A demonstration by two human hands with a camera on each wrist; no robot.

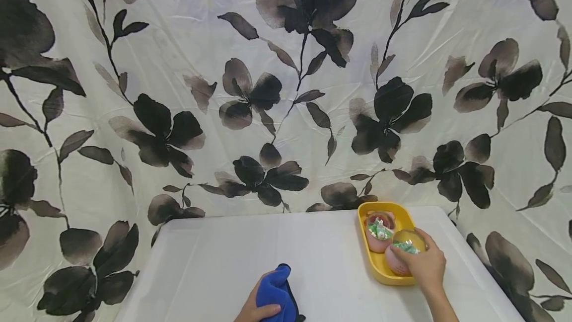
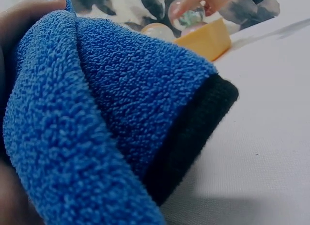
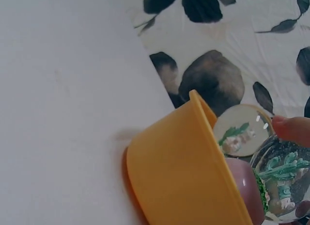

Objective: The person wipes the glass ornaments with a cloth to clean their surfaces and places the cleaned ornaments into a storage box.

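My left hand [image 1: 253, 308] grips a bunched blue cloth [image 1: 276, 294] with a black edge. In the left wrist view the terry-textured cloth [image 2: 121, 84] fills the near side, its bound edge angled over the white surface. With thumb and fingers, my right hand [image 1: 428, 264] holds a snow globe [image 1: 397, 261] by its clear dome, at the right part of a yellow tray [image 1: 388, 279]. Its pink base sits low within the tray's outline, and a green cactus shows inside the dome [image 3: 286, 179]. A second, similar snow globe [image 1: 377, 242] stands behind it in the tray.
A white table [image 1: 223, 257] carries the tray near its back right. Behind and beside the table hangs a pale cloth backdrop [image 1: 196, 53] printed with dark flowers. The tray's wall [image 3: 184, 172] rises around the globes.
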